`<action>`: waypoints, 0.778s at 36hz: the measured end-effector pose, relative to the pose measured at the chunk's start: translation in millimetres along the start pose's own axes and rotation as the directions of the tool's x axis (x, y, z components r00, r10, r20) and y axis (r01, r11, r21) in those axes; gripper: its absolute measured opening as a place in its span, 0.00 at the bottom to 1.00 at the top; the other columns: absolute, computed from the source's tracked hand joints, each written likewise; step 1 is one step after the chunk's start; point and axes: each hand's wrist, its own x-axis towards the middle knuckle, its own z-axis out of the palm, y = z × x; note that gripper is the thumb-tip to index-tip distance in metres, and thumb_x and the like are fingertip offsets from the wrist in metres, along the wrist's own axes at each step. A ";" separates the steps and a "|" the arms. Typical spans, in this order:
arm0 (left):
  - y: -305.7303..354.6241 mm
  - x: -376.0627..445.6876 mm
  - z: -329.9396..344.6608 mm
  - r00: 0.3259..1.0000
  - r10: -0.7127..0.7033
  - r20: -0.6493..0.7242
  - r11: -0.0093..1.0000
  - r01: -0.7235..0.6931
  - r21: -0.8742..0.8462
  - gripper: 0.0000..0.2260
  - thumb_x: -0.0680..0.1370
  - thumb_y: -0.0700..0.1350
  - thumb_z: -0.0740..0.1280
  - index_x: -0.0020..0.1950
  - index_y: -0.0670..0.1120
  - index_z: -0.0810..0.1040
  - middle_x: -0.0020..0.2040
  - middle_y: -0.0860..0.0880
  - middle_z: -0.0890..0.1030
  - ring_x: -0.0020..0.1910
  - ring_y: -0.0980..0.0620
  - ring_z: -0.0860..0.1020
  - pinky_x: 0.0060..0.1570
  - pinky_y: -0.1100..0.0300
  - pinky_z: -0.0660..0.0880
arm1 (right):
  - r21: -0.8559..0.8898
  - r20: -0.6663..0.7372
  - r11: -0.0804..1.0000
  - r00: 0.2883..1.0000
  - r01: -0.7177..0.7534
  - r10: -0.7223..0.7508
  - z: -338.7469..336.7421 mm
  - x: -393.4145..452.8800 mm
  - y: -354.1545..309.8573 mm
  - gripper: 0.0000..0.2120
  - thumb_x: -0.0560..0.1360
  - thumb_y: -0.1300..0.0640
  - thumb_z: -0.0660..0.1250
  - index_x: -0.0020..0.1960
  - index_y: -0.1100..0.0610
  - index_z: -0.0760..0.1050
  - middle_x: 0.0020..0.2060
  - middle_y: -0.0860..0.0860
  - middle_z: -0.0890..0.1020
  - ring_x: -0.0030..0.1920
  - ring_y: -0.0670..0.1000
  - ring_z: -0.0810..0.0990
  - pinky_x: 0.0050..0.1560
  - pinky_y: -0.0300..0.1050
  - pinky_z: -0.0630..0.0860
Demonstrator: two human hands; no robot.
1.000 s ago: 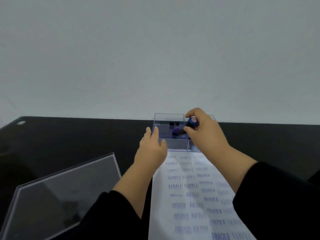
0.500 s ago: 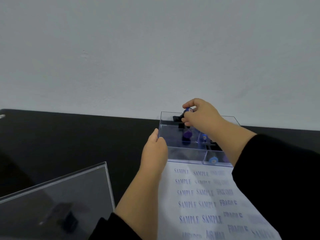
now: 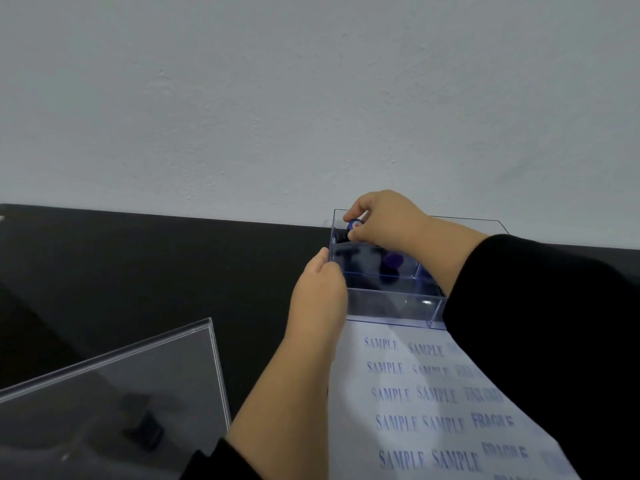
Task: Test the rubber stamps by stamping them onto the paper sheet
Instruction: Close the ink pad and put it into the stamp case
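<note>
On the near left of the black desk lies a clear plastic lid, tilted, with a small dark object showing through it; what that object is cannot be made out.

To its right, the left hand reaches forward from a black sleeve, its fingers resting straight against the left wall of a clear plastic box; it touches the box without wrapping round it. The box stands toward the far edge of the desk, close to the pale wall, and is split into compartments. In one middle compartment a purple-topped stamp stands, with darker shapes beside it that are too blurred to name.

Over the far left corner of the box, the right hand pinches a small stamp with a blue top between thumb and curled fingers, holding it just at the box's rim. The right forearm in its black sleeve crosses the right side of the box.

In front of the box, touching its near wall, the paper sheet lies on the desk toward the near right, printed with rows of blue marks reading SAMPLE and FRAGILE.
</note>
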 end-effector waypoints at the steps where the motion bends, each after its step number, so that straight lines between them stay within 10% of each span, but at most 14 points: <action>1: -2.1 -0.9 -0.4 1.000 0.003 0.011 0.999 -0.002 -0.038 0.17 0.80 0.44 0.56 0.69 0.43 0.70 0.49 0.46 0.78 0.34 0.56 0.72 0.21 0.70 0.65 | -0.043 0.034 0.999 0.999 -0.001 0.002 -0.5 0.2 -2.0 0.16 0.75 0.61 0.67 0.62 0.56 0.75 0.59 0.54 0.78 0.47 0.50 0.72 0.46 0.39 0.70; 8: -6.9 -1.4 -1.5 1.000 0.021 0.014 0.991 -0.019 -0.133 0.19 0.78 0.43 0.56 0.68 0.44 0.70 0.39 0.50 0.77 0.36 0.51 0.72 0.30 0.61 0.67 | -0.065 0.086 0.998 0.996 -0.009 0.015 2.3 2.7 -5.7 0.14 0.73 0.62 0.69 0.58 0.60 0.76 0.34 0.48 0.72 0.32 0.44 0.68 0.36 0.34 0.66; 15: -7.8 0.0 -1.9 1.000 0.019 0.023 0.990 -0.015 -0.137 0.19 0.77 0.43 0.56 0.68 0.44 0.70 0.41 0.50 0.77 0.37 0.50 0.72 0.31 0.60 0.67 | 0.067 0.175 0.988 0.977 -0.138 0.124 3.3 7.9 -4.9 0.06 0.72 0.66 0.70 0.42 0.56 0.75 0.33 0.51 0.77 0.28 0.46 0.76 0.32 0.34 0.74; 28: -3.8 2.7 -0.9 0.999 -0.032 0.010 0.993 0.033 -0.110 0.19 0.79 0.40 0.55 0.69 0.43 0.70 0.36 0.50 0.75 0.33 0.52 0.71 0.26 0.64 0.66 | 0.141 0.293 0.945 0.924 -0.297 0.246 6.6 16.5 -2.0 0.12 0.74 0.67 0.66 0.57 0.61 0.77 0.49 0.55 0.79 0.58 0.54 0.79 0.59 0.45 0.76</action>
